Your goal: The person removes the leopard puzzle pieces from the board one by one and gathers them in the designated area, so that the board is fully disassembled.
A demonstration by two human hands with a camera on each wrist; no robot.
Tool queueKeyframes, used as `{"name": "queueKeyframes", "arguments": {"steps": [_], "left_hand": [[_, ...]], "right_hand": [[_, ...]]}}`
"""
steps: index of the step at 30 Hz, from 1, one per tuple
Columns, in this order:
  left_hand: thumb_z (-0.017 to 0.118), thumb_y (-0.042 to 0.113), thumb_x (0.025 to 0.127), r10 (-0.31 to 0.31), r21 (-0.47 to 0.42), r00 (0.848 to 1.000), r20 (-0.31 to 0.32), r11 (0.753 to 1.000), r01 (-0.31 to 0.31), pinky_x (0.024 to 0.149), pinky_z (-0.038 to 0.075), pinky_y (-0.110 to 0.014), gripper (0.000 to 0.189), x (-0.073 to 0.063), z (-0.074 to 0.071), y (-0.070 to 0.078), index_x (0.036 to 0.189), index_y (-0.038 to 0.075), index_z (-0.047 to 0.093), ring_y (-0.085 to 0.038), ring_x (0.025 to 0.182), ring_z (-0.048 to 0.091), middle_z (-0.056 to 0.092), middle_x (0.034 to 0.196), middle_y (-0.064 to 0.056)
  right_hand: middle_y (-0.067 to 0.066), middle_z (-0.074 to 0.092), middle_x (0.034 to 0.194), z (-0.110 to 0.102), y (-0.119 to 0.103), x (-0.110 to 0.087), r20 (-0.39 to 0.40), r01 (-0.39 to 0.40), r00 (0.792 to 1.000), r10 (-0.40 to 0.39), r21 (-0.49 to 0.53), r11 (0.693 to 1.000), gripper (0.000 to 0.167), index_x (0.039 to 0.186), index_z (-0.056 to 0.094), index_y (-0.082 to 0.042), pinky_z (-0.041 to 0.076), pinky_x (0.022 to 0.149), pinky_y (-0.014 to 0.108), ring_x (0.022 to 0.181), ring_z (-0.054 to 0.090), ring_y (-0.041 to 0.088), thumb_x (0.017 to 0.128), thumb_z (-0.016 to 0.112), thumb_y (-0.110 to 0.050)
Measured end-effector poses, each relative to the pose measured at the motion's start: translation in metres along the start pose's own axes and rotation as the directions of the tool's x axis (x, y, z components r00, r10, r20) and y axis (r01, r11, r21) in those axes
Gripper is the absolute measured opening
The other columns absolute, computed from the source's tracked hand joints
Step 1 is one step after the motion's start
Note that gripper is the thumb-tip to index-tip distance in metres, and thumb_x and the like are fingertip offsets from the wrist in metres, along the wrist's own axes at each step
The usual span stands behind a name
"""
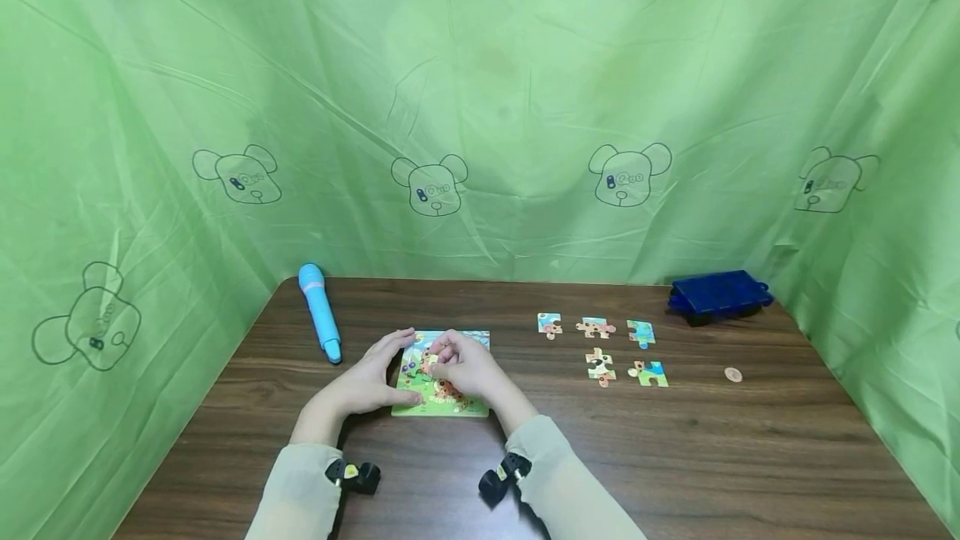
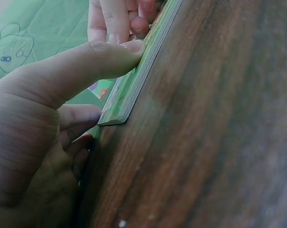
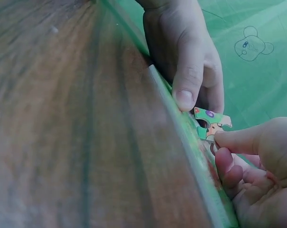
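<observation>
My right hand (image 1: pixel 467 363) pinches a jigsaw piece (image 3: pixel 213 122) between thumb and fingers. The piece shows green, purple and a brown animal's face, and tilts up over the puzzle board (image 1: pixel 472 409). The board is a thin green-and-blue picture board lying flat on the table; both hands cover parts of its picture. My left hand (image 1: pixel 367 377) spreads along the board's left side, fingers extended toward the top edge. Its thumb (image 2: pixel 105 59) lies straight on the board's surface near the front edge, and a fingertip (image 2: pixel 92 113) touches beside the corner.
Several loose jigsaw pieces (image 1: pixel 600 365) lie in two rows right of the board. A blue toy microphone (image 1: pixel 321 315) is at the back left. A dark blue wheeled toy (image 1: pixel 718 293) stands at the back right, with a small round disc (image 1: pixel 733 374) nearer. Green cloth (image 1: pixel 525 107) hangs behind the table.
</observation>
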State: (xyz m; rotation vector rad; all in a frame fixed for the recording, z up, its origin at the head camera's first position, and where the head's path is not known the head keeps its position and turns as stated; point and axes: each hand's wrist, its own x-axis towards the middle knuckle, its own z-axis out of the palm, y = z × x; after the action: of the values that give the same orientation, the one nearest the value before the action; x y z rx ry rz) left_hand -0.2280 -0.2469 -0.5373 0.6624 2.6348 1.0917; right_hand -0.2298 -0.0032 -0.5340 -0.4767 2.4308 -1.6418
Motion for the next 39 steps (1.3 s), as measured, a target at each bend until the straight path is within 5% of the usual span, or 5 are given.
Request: {"name": "queueKeyframes", "arguments": {"steps": [11,19,33,39], "left_hand": [[0.095,0.047,0.084,-0.027,0.028,1.0,0.002,0.999,0.027,0.124,0.027,-0.073,0.111,-0.002,-0.002,0.001,0.17,0.006,0.037,-0.048,0.164,0.019,0.027,0.179,-0.014],[0.094,0.049,0.084,-0.027,0.037,1.0,-0.001,0.999,0.027,0.124,0.028,-0.073,0.111,-0.002,-0.001,0.002,0.17,0.006,0.037,-0.048,0.163,0.02,0.027,0.179,-0.014],[0.094,0.049,0.084,-0.004,0.054,1.0,-0.011,0.999,0.004,0.124,0.028,-0.073,0.111,0.0,-0.004,0.002,0.169,0.006,0.038,-0.048,0.164,0.02,0.026,0.179,-0.015],[0.094,0.05,0.085,-0.012,0.047,1.0,-0.005,0.999,0.012,0.125,0.028,-0.072,0.11,0.0,-0.001,0.002,0.17,0.006,0.038,-0.046,0.164,0.02,0.026,0.179,-0.014]], "right_hand": [[0.001,0.072,0.097,-0.029,-0.032,-0.007,-0.004,0.06,0.998,-0.061,-0.065,0.996,0.022,0.117,0.074,-0.01,0.053,0.065,0.026,0.074,0.064,0.01,0.097,0.079,-0.007],[-0.003,0.073,0.099,-0.075,-0.045,-0.022,0.014,0.105,0.994,-0.104,-0.145,0.984,0.021,0.118,0.076,-0.015,0.055,0.07,0.033,0.078,0.066,0.015,0.098,0.082,-0.016],[0.0,0.075,0.097,-0.135,-0.009,-0.044,-0.063,0.027,0.997,-0.036,-0.149,0.988,0.027,0.122,0.075,-0.009,0.054,0.073,0.032,0.079,0.067,0.017,0.097,0.083,-0.016],[0.008,0.075,0.101,-0.168,0.003,-0.054,-0.019,0.006,1.0,-0.009,-0.116,0.993,0.026,0.125,0.073,-0.003,0.058,0.076,0.038,0.088,0.073,0.033,0.101,0.079,-0.012]]}}
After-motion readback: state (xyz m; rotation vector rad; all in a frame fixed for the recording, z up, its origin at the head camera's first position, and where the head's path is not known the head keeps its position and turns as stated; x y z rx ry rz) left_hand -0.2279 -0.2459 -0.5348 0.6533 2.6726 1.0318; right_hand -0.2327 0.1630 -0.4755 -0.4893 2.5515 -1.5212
